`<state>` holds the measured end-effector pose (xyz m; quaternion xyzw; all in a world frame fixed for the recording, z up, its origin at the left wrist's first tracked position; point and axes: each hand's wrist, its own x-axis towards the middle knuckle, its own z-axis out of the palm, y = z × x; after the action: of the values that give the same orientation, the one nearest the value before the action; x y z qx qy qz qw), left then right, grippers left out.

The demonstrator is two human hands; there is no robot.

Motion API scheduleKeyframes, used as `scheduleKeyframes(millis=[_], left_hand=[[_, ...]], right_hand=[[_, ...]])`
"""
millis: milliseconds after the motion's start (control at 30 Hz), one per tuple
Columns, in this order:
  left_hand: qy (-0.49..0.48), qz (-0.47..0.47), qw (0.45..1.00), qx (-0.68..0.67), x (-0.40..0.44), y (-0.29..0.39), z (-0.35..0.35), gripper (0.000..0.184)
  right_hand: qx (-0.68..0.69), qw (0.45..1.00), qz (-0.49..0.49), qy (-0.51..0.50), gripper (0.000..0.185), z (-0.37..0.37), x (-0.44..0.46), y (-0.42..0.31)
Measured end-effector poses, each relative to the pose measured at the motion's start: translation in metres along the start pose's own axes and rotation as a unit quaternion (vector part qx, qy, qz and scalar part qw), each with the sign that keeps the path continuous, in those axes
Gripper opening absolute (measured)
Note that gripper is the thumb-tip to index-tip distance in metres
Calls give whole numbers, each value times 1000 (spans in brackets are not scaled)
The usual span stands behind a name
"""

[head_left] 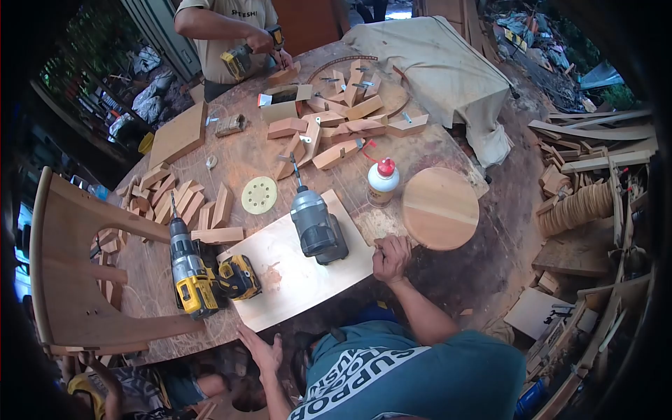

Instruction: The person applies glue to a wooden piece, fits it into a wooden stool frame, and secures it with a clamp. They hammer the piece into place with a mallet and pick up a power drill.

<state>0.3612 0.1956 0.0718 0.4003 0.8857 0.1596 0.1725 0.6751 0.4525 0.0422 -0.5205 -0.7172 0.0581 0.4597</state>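
Observation:
A pale flat board lies on the round worktable. My left hand is by its near left corner, fingers stretched and thumb apart. At the board's right corner, my right hand has its fingers curled; what they hold, if anything, is hidden. On the board stands a grey power driver with its bit pointing away. A yellow and black cordless drill lies across the board's left edge. Just beyond my right hand are a round wooden disc and a white glue bottle with a red cap.
Several cut wood blocks lie in the middle and at left. A curved wooden chair frame stands at the left edge. A sanding disc is near the board. Across the table, a person holds a drill. Cloth drapes the far right.

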Motion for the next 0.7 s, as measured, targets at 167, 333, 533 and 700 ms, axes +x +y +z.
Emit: scheduleKeyframes(millis=[167,333,533,700], left_hand=[[-6,0,1000,2,-2,-2,-3,107],[-14,-10,1000,4,-2,0,-5,107],[-16,-11,1000,8,-1,0,-3,108],[-19,-15,1000,7,-1,3,-6,107]], right_hand=[[1,1000,-2,1,21,0,2,-3],[2,1000,-4,4,21,-2,1,-4],[1,1000,-2,5,21,-2,2,-2],[-1,1000,-5,12,20,0,2,-1]])
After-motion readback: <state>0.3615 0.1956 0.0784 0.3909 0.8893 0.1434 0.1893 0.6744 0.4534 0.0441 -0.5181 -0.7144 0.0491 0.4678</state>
